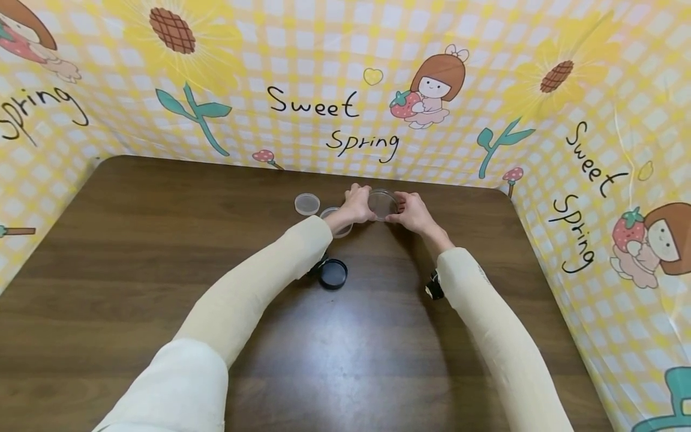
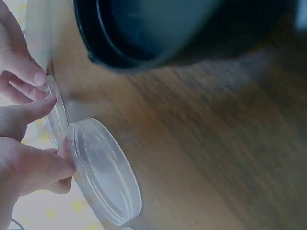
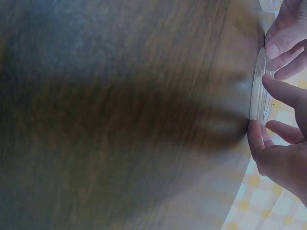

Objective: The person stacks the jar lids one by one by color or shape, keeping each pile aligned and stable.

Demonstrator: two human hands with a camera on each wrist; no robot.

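At the back of the table both hands hold a shallow clear round plastic lid (image 1: 383,206) by opposite sides. My left hand (image 1: 358,204) grips its left rim between thumb and fingers. On the other side, my right hand (image 1: 414,213) has its thumb and fingertips at the right rim. A second clear round lid (image 2: 103,172) lies just left of the held one, partly covered by the left wrist in the head view. Farther left is a smaller, frosted round lid (image 1: 307,204). Nearer the body sits a black round lid (image 1: 333,274), hollow side up.
The brown wooden table (image 1: 162,240) ends at a yellow checked cloth (image 1: 302,72) hung along its back and sides. A black wrist camera (image 1: 434,286) sits under the right sleeve. The right arm casts a shadow on the wood.
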